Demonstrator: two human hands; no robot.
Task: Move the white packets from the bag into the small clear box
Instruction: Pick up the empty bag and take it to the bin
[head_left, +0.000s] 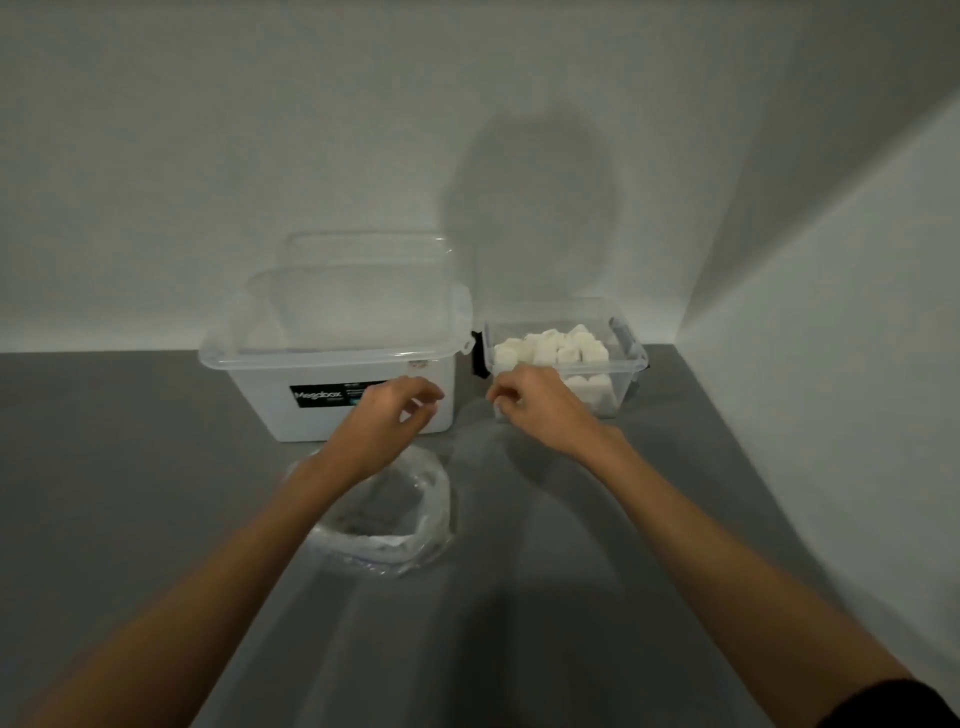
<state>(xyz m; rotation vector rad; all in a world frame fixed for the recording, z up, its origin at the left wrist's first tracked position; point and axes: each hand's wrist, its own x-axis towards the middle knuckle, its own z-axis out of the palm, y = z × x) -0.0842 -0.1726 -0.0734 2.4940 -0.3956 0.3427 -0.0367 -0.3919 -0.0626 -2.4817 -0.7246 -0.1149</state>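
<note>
Bare indoor room corner, plain white walls (311, 130), grey surface (104, 441), lidded storage box (337, 410)

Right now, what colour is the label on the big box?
Black with white lettering; the head view shows the label best.

Packets (556, 349) in small box (550, 314), right of large box (270, 395); bag (374, 545) before.

Both forearms are bare; a dark sleeve (891, 704) covers the right upper arm.
</note>
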